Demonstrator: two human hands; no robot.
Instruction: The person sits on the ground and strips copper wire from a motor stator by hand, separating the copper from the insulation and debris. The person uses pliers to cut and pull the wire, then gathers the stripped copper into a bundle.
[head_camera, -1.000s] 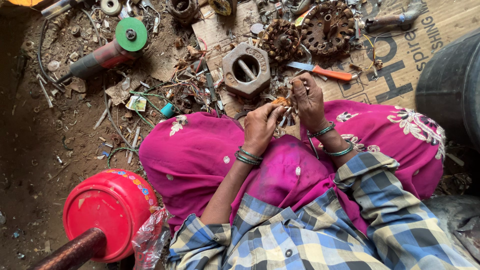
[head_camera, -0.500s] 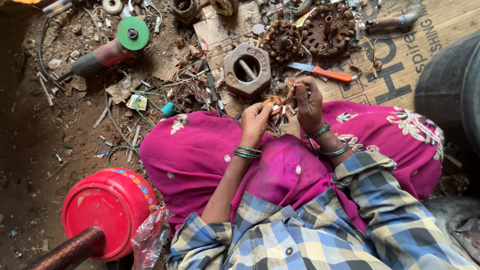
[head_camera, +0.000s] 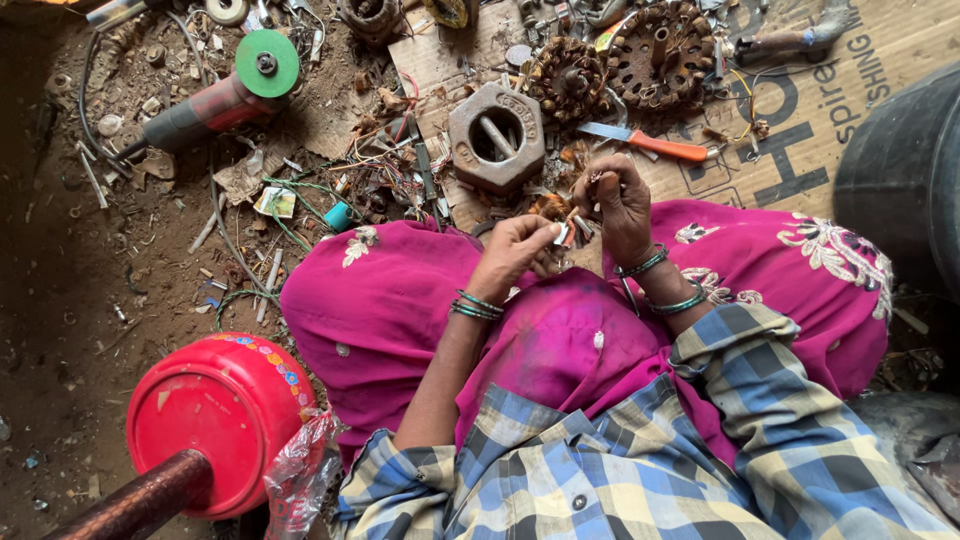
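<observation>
My left hand (head_camera: 515, 250) pinches a small whitish sliver between thumb and forefinger, fingertips closed tight on it, held just over my lap. My right hand (head_camera: 620, 205) is curled around a small bundle of copper-coloured wire bits (head_camera: 565, 222), fingers clenched, thumb pressing near the top; I can't tell exactly what the bundle is, it's small and half hidden by the fingers. The two hands sit close together, nearly touching at the bundle, above the pink fabric (head_camera: 420, 300) covering my knees. Green bangles (head_camera: 478, 305) on the left wrist, more on the right. Just beyond the hands, a big grey hexagonal nut (head_camera: 497, 140) lies flat on the cardboard sheet (head_camera: 800, 150). Right of it an orange-handled knife (head_camera: 645, 143), blade pointing left. Behind those, two rusty round motor cores (head_camera: 615, 60), side by side. Further left on the dirt, an angle grinder with a green disc (head_camera: 235, 85), cable trailing. Loose wires and scrap (head_camera: 370, 180) between grinder and nut. Red plastic tub (head_camera: 215, 420) upside down near my left elbow, a rusty pipe (head_camera: 140, 505) across it. Dark tyre (head_camera: 905, 170) at far right.
</observation>
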